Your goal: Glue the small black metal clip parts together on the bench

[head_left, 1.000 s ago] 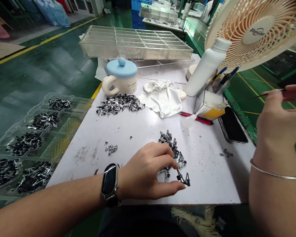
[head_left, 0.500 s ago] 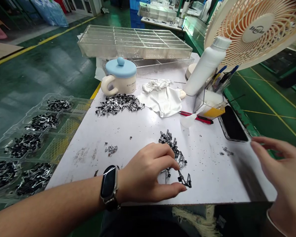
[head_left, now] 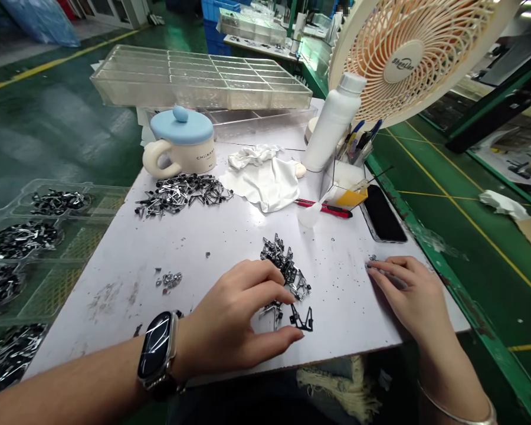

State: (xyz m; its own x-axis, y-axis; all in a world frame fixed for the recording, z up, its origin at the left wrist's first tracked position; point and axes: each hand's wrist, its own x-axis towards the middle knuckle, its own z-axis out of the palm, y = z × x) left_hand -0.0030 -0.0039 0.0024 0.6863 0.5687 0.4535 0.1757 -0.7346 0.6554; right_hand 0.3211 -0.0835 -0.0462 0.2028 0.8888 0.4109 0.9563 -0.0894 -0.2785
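Observation:
My left hand point(head_left: 236, 316), with a watch on its wrist, has thumb and forefinger closed at the near side of a small black V-shaped bracket point(head_left: 301, 319), close to the table's front edge. Just beyond the fingers lies a loose pile of similar dark brackets point(head_left: 285, 265), partly covered by the hand. On the right, my right hand point(head_left: 409, 292) pinches at the tabletop, fingertips together over small silver metal pieces point(head_left: 372, 258). A tiny piece seems to be between those fingertips. Another little heap of silver pieces point(head_left: 171, 280) sits left of my left hand.
A bigger pile of black-and-silver parts point(head_left: 183, 193) lies before a lidded mug point(head_left: 190, 150). Behind are a white cloth point(head_left: 265, 183), a bottle point(head_left: 334, 124), a red knife point(head_left: 331, 209), a phone point(head_left: 384, 215) and a fan point(head_left: 407, 65). Parts trays point(head_left: 92, 221) stand left.
My right hand has come in from the right edge and down onto the small silver pieces. My left hand stays by the bracket. The whole view has shifted to the right.

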